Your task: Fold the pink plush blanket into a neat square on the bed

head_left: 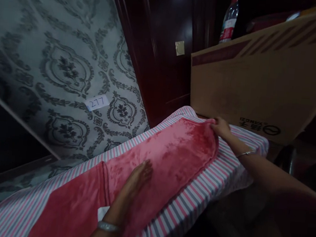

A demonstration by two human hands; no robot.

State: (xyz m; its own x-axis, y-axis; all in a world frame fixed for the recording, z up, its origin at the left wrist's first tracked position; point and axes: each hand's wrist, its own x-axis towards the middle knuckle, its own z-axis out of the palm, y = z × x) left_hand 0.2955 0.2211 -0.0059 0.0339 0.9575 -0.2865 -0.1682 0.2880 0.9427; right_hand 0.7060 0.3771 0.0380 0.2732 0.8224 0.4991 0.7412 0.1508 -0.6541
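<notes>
cloth (172, 145) lies on a striped sheet (187, 206), its end pinched in the right hand (221, 127); the left hand (141, 173) rests loosely open on it. a bottle (229, 25) tops the box (246, 85) rim, whether inside unclear.

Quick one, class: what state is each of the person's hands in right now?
Left hand: open, holding nothing, resting on the red plush fabric.
Right hand: closed, gripping that fabric's edge.
</notes>
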